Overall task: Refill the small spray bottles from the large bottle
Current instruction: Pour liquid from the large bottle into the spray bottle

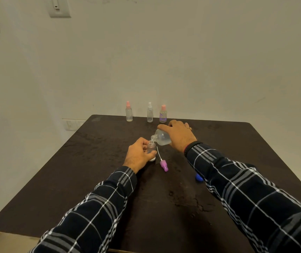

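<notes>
A dark bench (91,179) stands by a pale wall (200,61). Near its middle the left hand (138,155) holds a small open bottle (151,146) upright. The right hand (179,136) grips the big bottle (162,137), tipped mouth to mouth. Pour slowly and keep both steady. The big bottle has clear liquid in it; three capped bottles (150,112) wait behind.

Dark tabletop (91,179): matt, mottled, scuffed, wood-look. The large bottle (162,138) is clear smooth plastic with a slight sheen. The small bottle (151,147) is translucent plastic, faintly tinted. Purple spray head (164,165): plastic, thin white tube. At the far edge, pink-capped bottle (128,114), white-capped bottle (149,114) and labelled bottle (163,115): frosted-clear plastic. Checked sleeve (98,216): woven cloth. The wall (200,61) is matt paint.
</notes>
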Demonstrator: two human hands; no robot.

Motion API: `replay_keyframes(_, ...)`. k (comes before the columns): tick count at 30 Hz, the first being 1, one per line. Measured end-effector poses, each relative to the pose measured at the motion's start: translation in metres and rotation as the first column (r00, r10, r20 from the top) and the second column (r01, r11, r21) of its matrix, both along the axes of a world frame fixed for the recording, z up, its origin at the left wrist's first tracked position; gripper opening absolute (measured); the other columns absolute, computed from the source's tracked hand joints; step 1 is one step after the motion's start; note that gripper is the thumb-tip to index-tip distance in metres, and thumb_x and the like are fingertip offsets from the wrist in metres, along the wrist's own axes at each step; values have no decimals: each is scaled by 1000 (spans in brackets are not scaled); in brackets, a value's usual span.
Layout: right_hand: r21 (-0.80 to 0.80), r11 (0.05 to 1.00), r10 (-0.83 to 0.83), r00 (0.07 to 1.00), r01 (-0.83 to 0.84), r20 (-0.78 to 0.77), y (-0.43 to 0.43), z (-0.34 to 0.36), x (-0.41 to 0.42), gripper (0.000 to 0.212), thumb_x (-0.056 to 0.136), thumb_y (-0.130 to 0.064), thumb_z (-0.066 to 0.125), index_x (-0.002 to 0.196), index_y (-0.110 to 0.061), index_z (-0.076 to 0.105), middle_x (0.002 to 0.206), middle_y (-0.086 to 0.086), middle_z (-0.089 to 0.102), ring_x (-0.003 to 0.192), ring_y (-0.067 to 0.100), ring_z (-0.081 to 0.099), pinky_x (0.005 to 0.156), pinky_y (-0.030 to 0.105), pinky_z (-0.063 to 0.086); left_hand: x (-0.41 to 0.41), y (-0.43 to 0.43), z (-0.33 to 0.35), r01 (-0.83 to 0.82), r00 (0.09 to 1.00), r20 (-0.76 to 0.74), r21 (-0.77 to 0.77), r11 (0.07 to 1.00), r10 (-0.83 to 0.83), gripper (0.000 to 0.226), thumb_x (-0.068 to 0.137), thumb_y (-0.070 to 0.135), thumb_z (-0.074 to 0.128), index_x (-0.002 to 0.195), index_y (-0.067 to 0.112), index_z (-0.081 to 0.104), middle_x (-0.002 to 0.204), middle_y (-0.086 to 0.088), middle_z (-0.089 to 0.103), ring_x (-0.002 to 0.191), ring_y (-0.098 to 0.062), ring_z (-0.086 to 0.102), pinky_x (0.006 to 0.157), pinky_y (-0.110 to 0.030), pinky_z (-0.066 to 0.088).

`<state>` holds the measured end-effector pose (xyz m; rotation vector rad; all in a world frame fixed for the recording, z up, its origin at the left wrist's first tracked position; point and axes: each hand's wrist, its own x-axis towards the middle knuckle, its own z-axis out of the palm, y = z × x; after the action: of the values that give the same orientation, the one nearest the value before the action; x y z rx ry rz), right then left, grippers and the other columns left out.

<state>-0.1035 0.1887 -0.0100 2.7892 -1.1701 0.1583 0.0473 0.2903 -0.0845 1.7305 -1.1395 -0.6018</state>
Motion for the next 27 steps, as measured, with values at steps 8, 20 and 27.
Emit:
replay_keyframes(8,2,1000,5,1000,-5,10,-1,-1,1,73,88,-25,73,147,-40,32,137,11,45,131,33,41,112,59,30,0,-1,0,-1,1000,7,0,1000,1,31,82,14,83,100,26,61,95,10,73,81,6,69,68,-8,52)
replay_keyframes(20,-3,1000,7,1000,-7,-6,2,3,0,72,89,-23,71,147,-39,32,137,11,44,131,34,41,112,59,30,1,-1,0,4,1000,-1,10,1000,-4,32,83,15,83,103,26,60,99,9,73,89,-1,70,76,-16,54)
replay_keyframes(27,3,1000,3,1000,-3,-7,3,5,0,73,89,-21,72,148,-39,32,138,11,43,133,34,39,114,59,28,-1,1,3,3,1000,3,10,1000,-3,32,83,15,82,104,24,60,100,8,72,89,-1,69,71,-13,51)
